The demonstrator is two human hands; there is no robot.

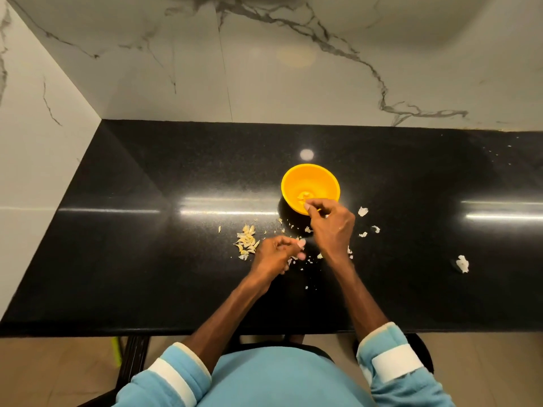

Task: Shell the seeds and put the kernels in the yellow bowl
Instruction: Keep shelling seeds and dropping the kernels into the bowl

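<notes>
Few pale kernels [302,196] dot the glossy yellow bowl [293,175]; both hands' fingers [316,205] curl, holdings unclear.

yellow bowl [299,179], black speckled countertop [176,259]

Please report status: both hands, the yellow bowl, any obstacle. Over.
Right hand at near rim of yellow bowl, fingers pinched; content too small to tell. Left hand curled over shell scraps. Few kernels in bowl. Nothing blocks.
</notes>
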